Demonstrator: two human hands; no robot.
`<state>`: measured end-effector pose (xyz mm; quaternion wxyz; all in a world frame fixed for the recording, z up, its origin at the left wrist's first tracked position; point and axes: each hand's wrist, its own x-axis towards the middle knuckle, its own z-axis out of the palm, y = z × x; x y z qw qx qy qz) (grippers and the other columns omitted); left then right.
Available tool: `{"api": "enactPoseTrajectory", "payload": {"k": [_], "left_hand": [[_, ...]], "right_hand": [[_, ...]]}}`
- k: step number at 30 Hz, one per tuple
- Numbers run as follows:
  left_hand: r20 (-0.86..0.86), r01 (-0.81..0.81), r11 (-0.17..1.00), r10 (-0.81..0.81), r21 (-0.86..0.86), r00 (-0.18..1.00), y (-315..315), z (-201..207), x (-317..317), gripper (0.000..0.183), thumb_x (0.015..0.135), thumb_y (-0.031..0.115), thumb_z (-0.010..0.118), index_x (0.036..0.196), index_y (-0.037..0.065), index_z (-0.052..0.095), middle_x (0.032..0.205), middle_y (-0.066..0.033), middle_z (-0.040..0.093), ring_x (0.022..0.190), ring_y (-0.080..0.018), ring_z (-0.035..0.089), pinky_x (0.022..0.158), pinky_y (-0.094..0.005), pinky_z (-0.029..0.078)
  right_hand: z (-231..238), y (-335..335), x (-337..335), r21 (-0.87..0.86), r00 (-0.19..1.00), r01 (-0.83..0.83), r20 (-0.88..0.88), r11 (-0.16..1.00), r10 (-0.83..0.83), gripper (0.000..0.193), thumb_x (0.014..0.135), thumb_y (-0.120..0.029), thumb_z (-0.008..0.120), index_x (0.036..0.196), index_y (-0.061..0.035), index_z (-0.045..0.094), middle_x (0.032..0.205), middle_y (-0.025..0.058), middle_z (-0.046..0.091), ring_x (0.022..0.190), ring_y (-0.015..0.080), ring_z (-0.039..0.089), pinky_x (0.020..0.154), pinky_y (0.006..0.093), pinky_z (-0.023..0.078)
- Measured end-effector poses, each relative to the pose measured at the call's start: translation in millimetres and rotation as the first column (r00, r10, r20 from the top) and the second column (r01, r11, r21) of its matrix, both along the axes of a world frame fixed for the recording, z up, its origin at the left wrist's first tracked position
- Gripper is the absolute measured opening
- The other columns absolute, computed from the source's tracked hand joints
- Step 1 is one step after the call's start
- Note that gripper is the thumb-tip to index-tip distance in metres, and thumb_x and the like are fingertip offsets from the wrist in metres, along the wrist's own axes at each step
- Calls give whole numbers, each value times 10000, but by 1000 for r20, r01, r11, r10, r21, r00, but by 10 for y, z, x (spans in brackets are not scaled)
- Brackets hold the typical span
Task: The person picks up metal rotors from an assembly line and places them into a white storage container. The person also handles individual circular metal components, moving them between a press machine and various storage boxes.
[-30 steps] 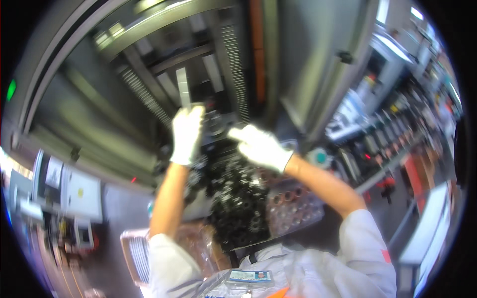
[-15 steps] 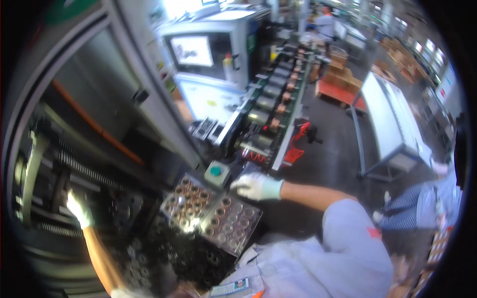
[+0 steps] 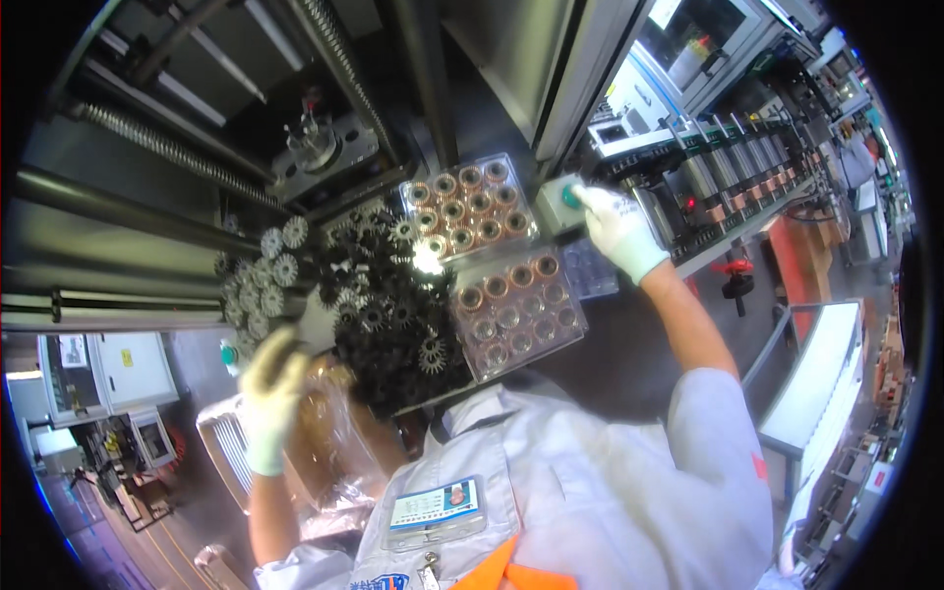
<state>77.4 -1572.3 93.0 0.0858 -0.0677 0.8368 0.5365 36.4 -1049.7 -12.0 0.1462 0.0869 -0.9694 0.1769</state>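
Observation:
My right hand, in a white glove, rests its fingertips on the green push button of a small grey box. Nothing is visible in its grasp. My left hand, gloved and motion-blurred, is raised at the lower left with its fingers apart; no object shows in it. Close by it is another green button. Between my hands lies a heap of dark toothed rotor cores, beside a cluster of lighter ones. One clear tray holds copper-wound ring parts; the nearer tray has them in one row.
Inside the machine beyond the heap stands a metal fixture among rods and coiled springs. A roller conveyor carrying copper parts runs off to the right. A plastic-lined cardboard box stands below my left hand.
My left hand has come out of the machine down to the lower left. My right hand has moved onto the green button. The view has swung leftward and down.

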Motion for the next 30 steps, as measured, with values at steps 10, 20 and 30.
{"api": "enactPoseTrajectory", "payload": {"k": [10,20,30], "left_hand": [[-338,302,673,-646,-675,685,1843,-1117,129,238,881,274,701,1044,103,677,837,-106,627,753,-304,656,624,-437,510],[-225,297,570,-670,-766,707,1928,-1395,-156,174,843,286,720,938,141,704,868,-99,666,773,-330,674,647,-466,512],[-210,332,658,-604,-676,769,2063,-862,-22,170,862,209,744,922,70,668,967,-164,607,823,-360,649,725,-464,514]], "right_hand": [[197,-420,474,65,990,-126,-58,990,130,270,916,-187,560,1141,-92,674,978,117,696,845,312,670,784,440,516],[-322,-666,963,-35,983,-127,130,991,131,341,853,-221,620,1177,-120,648,1005,75,644,938,274,642,849,419,479],[-347,-559,1084,-170,981,-96,152,981,123,340,913,-260,615,1219,-116,655,1091,99,661,1007,287,637,906,437,473]]}}
